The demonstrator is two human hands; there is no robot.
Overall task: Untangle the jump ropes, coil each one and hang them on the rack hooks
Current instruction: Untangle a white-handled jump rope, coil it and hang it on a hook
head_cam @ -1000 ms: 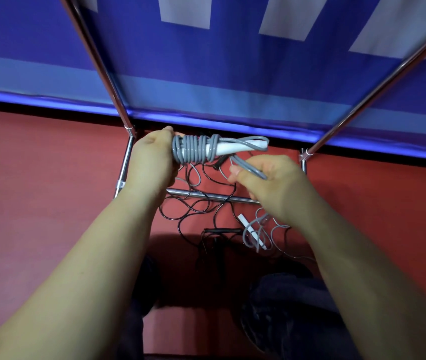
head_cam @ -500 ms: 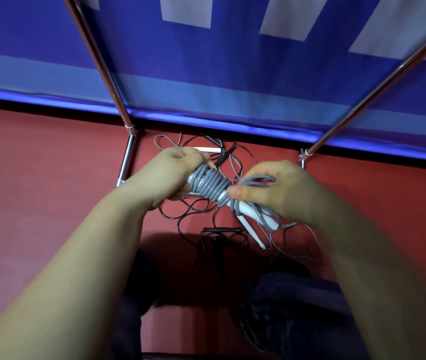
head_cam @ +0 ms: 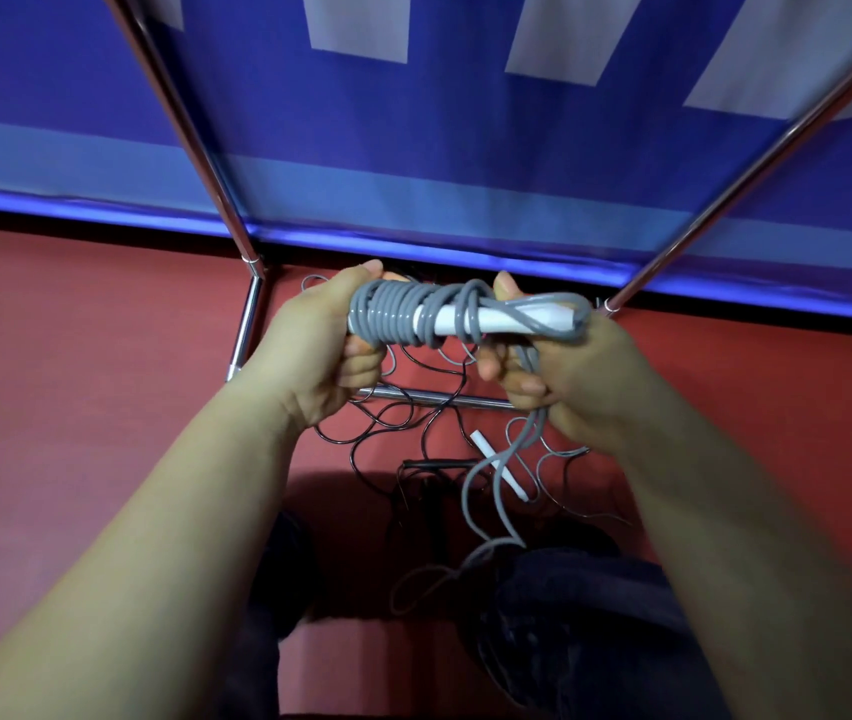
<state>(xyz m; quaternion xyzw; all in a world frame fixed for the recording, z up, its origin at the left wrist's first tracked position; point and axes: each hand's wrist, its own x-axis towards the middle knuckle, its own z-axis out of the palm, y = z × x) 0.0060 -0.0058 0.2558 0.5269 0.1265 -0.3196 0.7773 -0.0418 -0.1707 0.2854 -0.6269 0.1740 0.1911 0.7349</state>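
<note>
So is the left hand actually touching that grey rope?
Touching. The head view shows the left hand with its fingers curled round the coiled end of the grey rope.

Red floor (head_cam: 76, 407) (matte), blue banner (head_cam: 465, 148) behind

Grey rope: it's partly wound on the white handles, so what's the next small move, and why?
Probably one more turn: the right hand carries the loose tail around the white handles beside the existing grey coil, while the left hand steadies that end. Slack hangs down to the floor, so it isn't ready to hang.
</note>
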